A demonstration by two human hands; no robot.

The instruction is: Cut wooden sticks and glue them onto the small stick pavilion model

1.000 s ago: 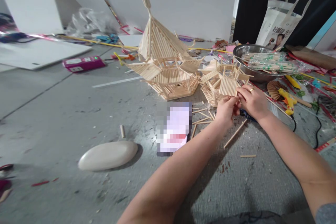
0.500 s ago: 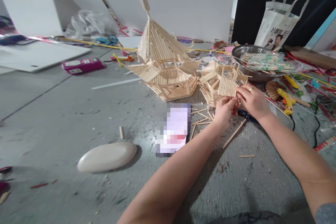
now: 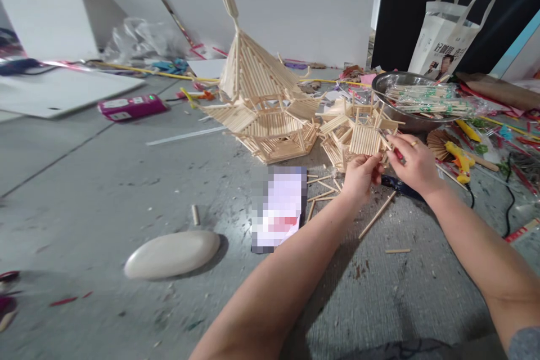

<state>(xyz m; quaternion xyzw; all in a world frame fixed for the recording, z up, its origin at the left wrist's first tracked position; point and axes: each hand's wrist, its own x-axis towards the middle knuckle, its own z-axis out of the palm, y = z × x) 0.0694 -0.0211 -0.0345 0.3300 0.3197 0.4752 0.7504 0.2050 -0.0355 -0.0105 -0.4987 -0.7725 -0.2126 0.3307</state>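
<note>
A small model built of wooden sticks [image 3: 365, 139] stands on the floor, with slatted panels around it and sticks jutting upward. At the lower edge of its front panel, my left hand [image 3: 361, 176] is closed in a pinch; its fingertips partly hide the spot they hold. My right hand [image 3: 415, 164] is just right of that panel, thumb and forefinger apart, fingertips close to the model's right side. A larger stick pavilion [image 3: 270, 107] with a pointed roof is left of the small one. Loose sticks [image 3: 323, 197] lie in front of the small model.
A blurred-out phone [image 3: 280, 208] and a smooth pale stone-like object [image 3: 172, 254] lie at left. At right are a yellow glue gun [image 3: 460, 160] with a cord and a metal bowl [image 3: 382, 83] of wrapped sticks. Behind are a white bag [image 3: 439, 39] and a purple box [image 3: 133, 107].
My right hand has drawn back slightly to the right from the panel, and its fingers have parted. My left hand stays at the panel's lower edge.
</note>
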